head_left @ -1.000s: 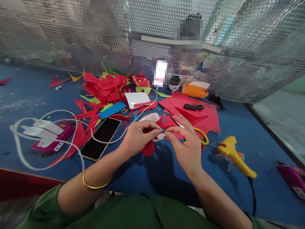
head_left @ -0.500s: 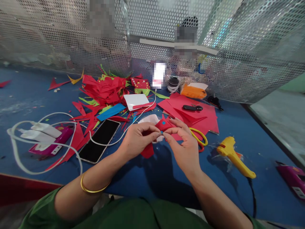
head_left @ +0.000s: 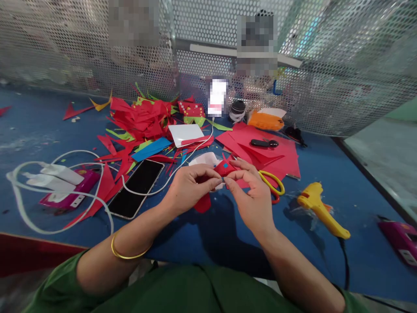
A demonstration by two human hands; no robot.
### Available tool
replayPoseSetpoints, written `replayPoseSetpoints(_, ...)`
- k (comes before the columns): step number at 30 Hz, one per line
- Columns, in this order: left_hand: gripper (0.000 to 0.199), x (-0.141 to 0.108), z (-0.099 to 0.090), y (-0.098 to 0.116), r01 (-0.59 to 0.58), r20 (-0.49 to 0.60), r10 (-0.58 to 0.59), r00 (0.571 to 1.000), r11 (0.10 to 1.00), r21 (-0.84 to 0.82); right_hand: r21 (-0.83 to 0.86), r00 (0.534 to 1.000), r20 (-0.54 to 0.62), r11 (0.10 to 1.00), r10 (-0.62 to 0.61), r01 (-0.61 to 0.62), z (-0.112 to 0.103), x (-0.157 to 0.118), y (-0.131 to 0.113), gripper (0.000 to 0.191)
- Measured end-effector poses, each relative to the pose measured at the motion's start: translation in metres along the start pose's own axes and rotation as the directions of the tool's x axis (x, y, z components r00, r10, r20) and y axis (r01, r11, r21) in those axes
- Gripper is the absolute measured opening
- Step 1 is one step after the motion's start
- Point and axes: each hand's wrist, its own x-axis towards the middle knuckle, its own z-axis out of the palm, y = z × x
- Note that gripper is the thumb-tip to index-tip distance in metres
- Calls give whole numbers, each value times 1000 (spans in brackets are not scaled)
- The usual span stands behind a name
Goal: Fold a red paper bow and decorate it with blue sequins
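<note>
At the centre of the frame, my left hand and my right hand both pinch the tiny blue bit, each grip almost closed; how firmly, I cannot tell. Just behind is the red paper with a blue square on it. I judge that the present step is fine handling of this bit, and the next move calls for light, steady fingertips. The scissors and the glue gun lie to the right on the worktop. Compared with the earlier frame, my pinch looks the same, but the worktop things appear slightly higher.
</note>
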Motion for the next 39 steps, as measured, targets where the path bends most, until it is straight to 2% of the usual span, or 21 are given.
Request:
replayPoseSetpoints(4, 15, 0, -1, -3, 94, 13, -94, 995, 995, -26, 4, 999, -31, 1000, 9, -9, -3, 2, 1, 8)
replayPoseSetpoints(8, 14, 1, 2, -7, 106, -25, -110, 994, 988, -112, -7, 998, -49, 999, 33, -33, -4, 3, 3, 8)
replayPoseSetpoints(11, 24, 3, 5, -7, 117, -71, -134, 988, 972, -203, -20, 999, -45, 999, 26, -26, -2, 2, 4, 8)
replayPoseSetpoints(15, 35, 4, 6, -4, 180, -49, -200, 979, 949, -259, -36, 999, -47, 999, 12, -13, 0, 0, 4, 9)
replayPoseSetpoints(17, 34, 4, 6, -4, 190, -46, -207, 977, 951, -244, -44, 999, -48, 999, 5, -7, 1, 0, 5, 9)
replayPoseSetpoints(22, 12, 1, 2, -8, 155, 11, -155, 988, 980, -125, -73, 999, -42, 997, -21, 18, 3, -1, 8, 8)
replayPoseSetpoints(28, 13, -1, 1, -8, 210, 45, -207, 977, 973, -97, -87, 998, -38, 995, -41, 38, 4, -1, 8, 7)
replayPoseSetpoints(39, 14, 0, 2, -3, 233, 79, -226, 971, 968, -97, -118, 996, -42, 990, -83, 78, 4, -2, 9, 6)
